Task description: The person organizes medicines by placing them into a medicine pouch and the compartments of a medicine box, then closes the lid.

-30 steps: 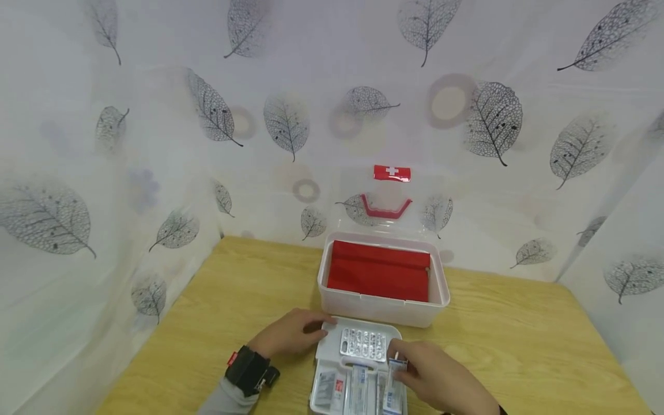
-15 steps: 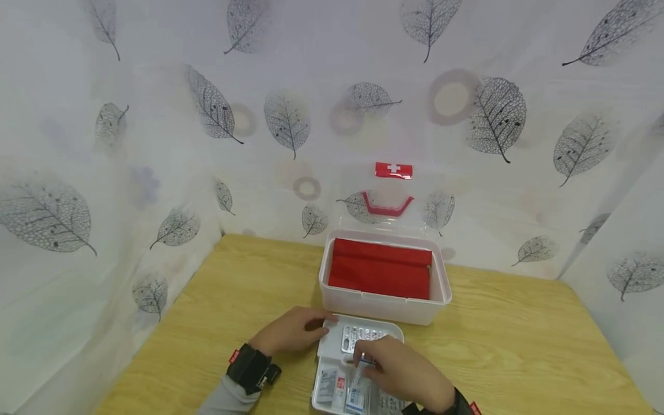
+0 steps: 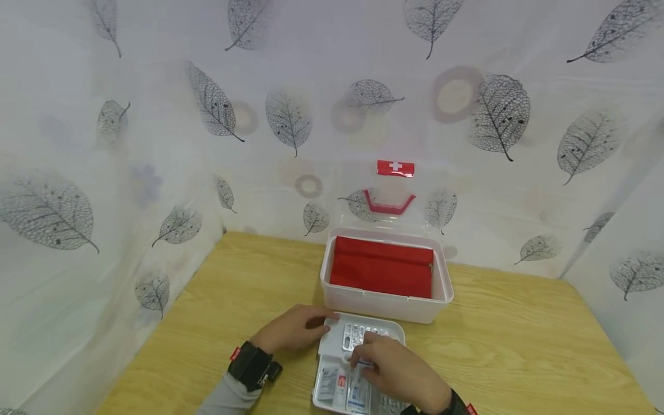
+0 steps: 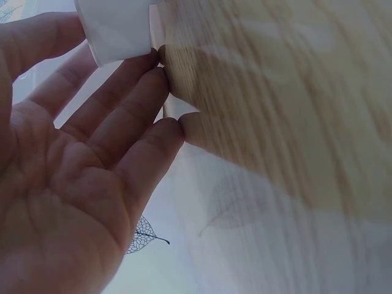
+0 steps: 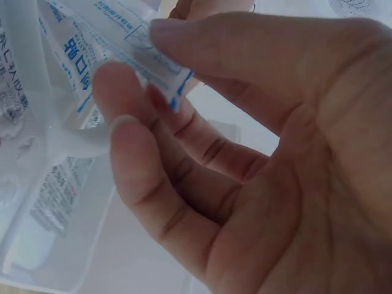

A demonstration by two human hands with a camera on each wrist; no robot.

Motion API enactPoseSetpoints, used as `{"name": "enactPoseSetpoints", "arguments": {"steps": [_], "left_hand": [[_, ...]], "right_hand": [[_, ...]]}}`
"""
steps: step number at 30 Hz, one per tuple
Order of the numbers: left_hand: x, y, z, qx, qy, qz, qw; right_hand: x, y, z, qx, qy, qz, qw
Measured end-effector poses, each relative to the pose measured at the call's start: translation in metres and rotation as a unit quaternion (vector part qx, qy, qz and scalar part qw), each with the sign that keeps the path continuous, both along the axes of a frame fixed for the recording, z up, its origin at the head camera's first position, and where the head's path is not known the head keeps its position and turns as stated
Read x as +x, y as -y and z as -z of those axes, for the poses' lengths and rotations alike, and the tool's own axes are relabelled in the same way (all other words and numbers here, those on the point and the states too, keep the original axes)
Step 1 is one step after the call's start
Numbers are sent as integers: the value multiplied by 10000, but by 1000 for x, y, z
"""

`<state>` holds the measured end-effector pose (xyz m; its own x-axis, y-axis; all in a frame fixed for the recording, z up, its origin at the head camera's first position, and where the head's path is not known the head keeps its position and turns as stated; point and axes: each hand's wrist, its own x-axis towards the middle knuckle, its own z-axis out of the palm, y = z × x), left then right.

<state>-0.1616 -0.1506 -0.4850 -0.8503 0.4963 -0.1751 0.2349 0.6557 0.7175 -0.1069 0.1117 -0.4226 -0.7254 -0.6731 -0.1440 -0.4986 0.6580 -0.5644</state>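
Observation:
My left hand point(image 3: 294, 328) holds the far left corner of a white compartment tray point(image 3: 329, 346), thumb at its side and index finger at its far edge. In the left wrist view the other fingertips point(image 4: 174, 125) reach down to the table. My right hand point(image 3: 391, 362) is over the tray's middle compartment, pinching a bandage packet point(image 5: 138, 46) with blue print between thumb and fingers. More blue-printed packets point(image 3: 358, 396) lie below it. A silver blister pack point(image 3: 349, 337) sits in the far section, partly covered by the right hand. Left of the packets is a small red-and-white item point(image 3: 340, 387).
Behind the tray stands a translucent white box point(image 3: 384, 308) holding a red pouch point(image 3: 381, 268). Its clear lid, with a red handle point(image 3: 390, 208) and white-cross label, is raised against the leaf-print curtain. Another blister pack point(image 3: 390, 403) lies in the tray's right compartment.
My right hand has moved left from the right compartment to the middle one, bringing the bandage packet along and uncovering the blister pack at the right. My left hand stays at the tray corner.

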Motion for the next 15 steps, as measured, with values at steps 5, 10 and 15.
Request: {"name": "enactPoseSetpoints", "arguments": {"steps": [5, 10, 15], "left_hand": [[0, 0, 1, 38, 44, -41, 10000], [0, -1, 1, 54, 40, -43, 10000], [0, -1, 1, 33, 24, -48, 10000]], "right_hand": [[5, -1, -3, -43, -174, 79, 9998], [4, -2, -1, -169, -107, 11, 9998], [0, -6, 1, -238, -191, 106, 9995]]}}
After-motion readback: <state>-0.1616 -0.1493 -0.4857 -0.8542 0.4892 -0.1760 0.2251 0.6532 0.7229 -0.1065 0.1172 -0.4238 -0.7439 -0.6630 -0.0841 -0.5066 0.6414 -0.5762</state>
